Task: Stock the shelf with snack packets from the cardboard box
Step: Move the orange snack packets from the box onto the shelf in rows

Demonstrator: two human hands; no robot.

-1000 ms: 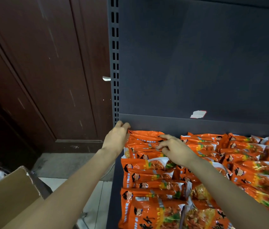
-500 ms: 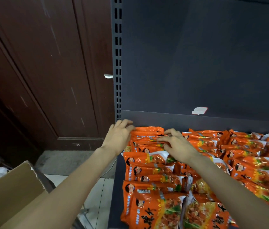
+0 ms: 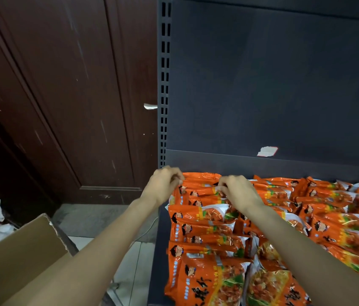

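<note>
Snack packets (image 3: 198,214) are lying in overlapping orange rows across the lower right of the head view, filling the dark shelf (image 3: 159,237) from its back panel down to the bottom edge; the step in hand looks to be settling the rearmost packets of the left column into place, rather than fetching more; the left hand (image 3: 163,186) is sitting at centre frame, at the far left corner of the rows, its fingers curling in on the upper left corner of the back packet, seemingly pinching its edge, though the fingertips are partly hidden; the right hand (image 3: 238,193) is lying just beside it to the right, knuckles up, fingertips pinching the top seam of a packet in that same back group; both forearms are reaching in from the bottom of the frame, converging toward the back of the shelf; the cardboard box (image 3: 19,252) is sitting at the lower left, well apart from the hands, one torn flap showing and its inside out of sight; the next move, I would judge, calls for letting go of the packets once they sit square, then swinging down and left to the box for another handful.
</note>
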